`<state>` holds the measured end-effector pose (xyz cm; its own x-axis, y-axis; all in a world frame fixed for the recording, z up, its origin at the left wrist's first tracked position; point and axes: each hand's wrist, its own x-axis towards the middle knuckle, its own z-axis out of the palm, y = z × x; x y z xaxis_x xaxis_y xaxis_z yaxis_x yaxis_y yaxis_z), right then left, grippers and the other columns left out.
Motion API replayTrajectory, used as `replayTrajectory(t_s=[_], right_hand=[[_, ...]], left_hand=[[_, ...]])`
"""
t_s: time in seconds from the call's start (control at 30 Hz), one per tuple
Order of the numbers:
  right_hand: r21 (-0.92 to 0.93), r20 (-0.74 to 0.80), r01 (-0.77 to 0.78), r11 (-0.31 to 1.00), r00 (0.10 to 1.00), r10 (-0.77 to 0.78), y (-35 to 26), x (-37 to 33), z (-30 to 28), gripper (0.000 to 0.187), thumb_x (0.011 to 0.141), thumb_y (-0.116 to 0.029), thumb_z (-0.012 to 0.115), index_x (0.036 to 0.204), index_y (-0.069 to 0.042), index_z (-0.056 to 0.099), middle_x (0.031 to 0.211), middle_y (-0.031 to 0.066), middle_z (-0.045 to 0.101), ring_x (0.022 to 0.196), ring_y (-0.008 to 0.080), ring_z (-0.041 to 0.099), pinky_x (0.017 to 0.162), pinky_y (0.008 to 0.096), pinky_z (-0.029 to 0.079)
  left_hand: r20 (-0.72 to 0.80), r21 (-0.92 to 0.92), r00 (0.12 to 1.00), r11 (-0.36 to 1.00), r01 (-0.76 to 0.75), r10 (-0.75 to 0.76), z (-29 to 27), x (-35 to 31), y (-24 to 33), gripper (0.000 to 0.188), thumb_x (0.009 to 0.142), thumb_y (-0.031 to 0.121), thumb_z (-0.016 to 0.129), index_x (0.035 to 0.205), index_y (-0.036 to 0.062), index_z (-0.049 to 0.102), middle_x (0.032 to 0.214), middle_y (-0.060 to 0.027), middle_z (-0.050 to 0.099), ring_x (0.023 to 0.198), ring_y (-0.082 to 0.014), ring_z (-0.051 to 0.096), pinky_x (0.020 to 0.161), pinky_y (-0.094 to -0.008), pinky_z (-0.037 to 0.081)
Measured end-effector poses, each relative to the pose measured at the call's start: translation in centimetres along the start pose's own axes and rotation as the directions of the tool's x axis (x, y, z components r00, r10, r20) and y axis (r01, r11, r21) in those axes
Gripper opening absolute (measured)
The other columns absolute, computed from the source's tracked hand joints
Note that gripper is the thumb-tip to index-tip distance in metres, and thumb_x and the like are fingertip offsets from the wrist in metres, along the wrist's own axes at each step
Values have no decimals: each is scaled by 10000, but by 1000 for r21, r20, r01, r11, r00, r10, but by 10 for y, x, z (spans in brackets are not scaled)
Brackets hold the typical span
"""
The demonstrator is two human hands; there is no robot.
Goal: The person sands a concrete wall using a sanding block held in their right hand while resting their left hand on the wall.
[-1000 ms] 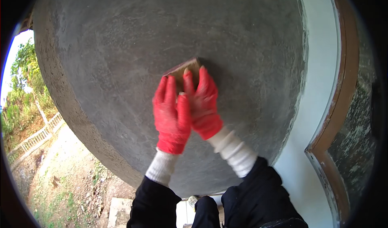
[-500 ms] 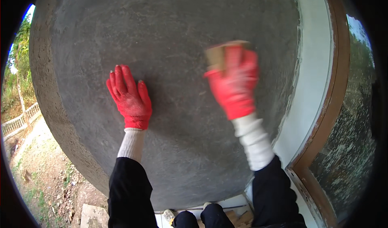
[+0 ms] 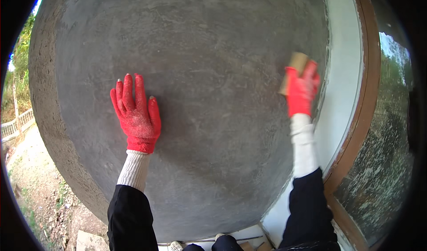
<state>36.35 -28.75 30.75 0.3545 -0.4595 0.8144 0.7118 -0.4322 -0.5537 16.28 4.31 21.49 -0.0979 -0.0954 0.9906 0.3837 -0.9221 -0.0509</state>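
Observation:
A dark grey plastered wall point(image 3: 195, 113) fills the middle of the head view. My left hand point(image 3: 138, 115), in a red-coated glove with a white knit cuff, rests flat on it with fingers spread. Toward the wall's right edge, my right hand point(image 3: 303, 88), gloved alike, grips a tan sanding block point(image 3: 299, 60). The block lies against the plaster; its top end and left side show past my fingers, and the rest is hidden. Slight blur softens the right hand.
A white strip point(image 3: 347, 68) and a brown frame point(image 3: 369, 73) around a glass pane point(image 3: 382, 162) border the wall at right. Rough plaster point(image 3: 44, 86) edges its left side. Beyond lie stony ground point(image 3: 40, 171) and a pale railing point(image 3: 18, 125). My shoes point(image 3: 176, 245) show below.
My right hand has swept to the right with the sanding block, close to the white strip. My left hand stays on the wall, appearing slightly lower and further left as the view shifts.

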Motion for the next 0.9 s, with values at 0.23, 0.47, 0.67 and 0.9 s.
replayTrajectory(t_s=[0.23,0.47,0.67,0.9], right_hand=[[233,37,879,416,419,-907,-104,-135,18,587,638,-293,832,1186,-214,639,1217,148,549,1021,359,619,792,487,549],[-44,-99,-39,998,995,34,55,34,-8,698,843,-293,773,1434,-123,443,1358,243,473,1150,436,576,928,538,519],[-39,24,593,805,806,-592,-38,-72,-3,623,736,-267,839,1248,-63,550,1227,209,524,1058,416,596,790,524,524],[290,267,753,591,529,-805,-38,-106,5,621,610,-275,875,1174,-193,628,1207,154,540,994,367,631,790,492,550]], left_hand=[[-62,-35,998,999,-13,11,-6,5,-3,602,962,147,521,1544,25,425,1604,-200,372,1501,-395,315,1251,-550,200],[-57,-39,998,999,-7,5,-1,0,-1,617,940,183,552,1529,30,446,1582,-188,399,1470,-414,343,1235,-571,213],[-38,-12,999,1000,-25,25,-2,0,1,610,965,168,513,1549,25,414,1590,-188,393,1487,-395,331,1251,-549,200],[-31,-23,999,999,-38,38,-6,5,-2,617,947,183,555,1536,39,442,1586,-166,396,1482,-394,330,1242,-568,207]])
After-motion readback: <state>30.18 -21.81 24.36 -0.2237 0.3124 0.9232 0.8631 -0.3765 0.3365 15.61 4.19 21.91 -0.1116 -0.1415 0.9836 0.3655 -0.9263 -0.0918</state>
